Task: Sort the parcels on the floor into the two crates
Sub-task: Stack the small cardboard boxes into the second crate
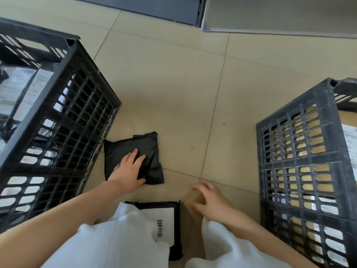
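Observation:
A black plastic parcel lies on the tiled floor beside the left black crate. My left hand lies flat on this parcel, with the thumb hooked round its near edge. A brown parcel, blurred, lies on the floor by my knees, and my right hand curls over its far end. Another black parcel with a white barcode label rests between my knees, partly hidden by my white clothing. The right black crate holds brown boxes. Plastic-wrapped parcels with labels fill the left crate.
Bare beige tiles stretch between the two crates. A grey shelf base and a metal-framed panel stand along the far side.

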`<action>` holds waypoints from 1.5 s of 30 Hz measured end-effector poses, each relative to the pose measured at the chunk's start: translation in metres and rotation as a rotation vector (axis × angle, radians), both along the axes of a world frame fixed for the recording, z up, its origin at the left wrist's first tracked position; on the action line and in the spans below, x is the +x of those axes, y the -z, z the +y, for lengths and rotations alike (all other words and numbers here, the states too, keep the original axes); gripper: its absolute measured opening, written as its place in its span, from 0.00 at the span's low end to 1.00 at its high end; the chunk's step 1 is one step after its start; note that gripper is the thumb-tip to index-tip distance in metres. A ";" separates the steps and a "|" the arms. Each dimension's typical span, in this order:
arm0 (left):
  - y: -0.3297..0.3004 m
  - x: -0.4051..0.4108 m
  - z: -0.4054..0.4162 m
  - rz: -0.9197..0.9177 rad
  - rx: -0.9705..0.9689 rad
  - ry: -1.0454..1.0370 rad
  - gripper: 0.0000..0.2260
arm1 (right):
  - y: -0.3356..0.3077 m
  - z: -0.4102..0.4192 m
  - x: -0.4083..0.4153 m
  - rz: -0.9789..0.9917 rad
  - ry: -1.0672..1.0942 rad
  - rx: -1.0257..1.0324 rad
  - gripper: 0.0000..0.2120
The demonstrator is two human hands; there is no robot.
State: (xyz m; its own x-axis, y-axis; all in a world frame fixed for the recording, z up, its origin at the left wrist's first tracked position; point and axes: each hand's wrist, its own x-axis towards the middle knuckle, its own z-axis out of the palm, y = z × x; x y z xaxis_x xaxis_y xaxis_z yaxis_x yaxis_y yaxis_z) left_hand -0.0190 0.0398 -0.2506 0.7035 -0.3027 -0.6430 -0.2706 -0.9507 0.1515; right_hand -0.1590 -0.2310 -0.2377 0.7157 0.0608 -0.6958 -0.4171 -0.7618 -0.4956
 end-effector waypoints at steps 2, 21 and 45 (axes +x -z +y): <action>0.000 -0.001 -0.001 0.003 -0.017 0.037 0.38 | 0.000 -0.002 0.003 -0.059 0.112 -0.042 0.23; -0.002 -0.007 -0.019 0.005 -0.115 0.181 0.30 | -0.006 -0.013 0.018 -0.145 0.582 0.038 0.40; -0.044 -0.014 -0.059 1.103 -0.810 -0.909 0.22 | -0.010 -0.009 0.036 0.082 1.193 1.080 0.16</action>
State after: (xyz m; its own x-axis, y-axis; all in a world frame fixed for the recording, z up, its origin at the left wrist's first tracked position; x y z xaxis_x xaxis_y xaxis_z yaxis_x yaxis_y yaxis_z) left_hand -0.0328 -0.0191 -0.2069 0.1649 -0.5581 -0.8132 0.8682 -0.3092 0.3882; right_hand -0.1227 -0.2400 -0.2272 0.6762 -0.0130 -0.7366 -0.5382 0.6741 -0.5060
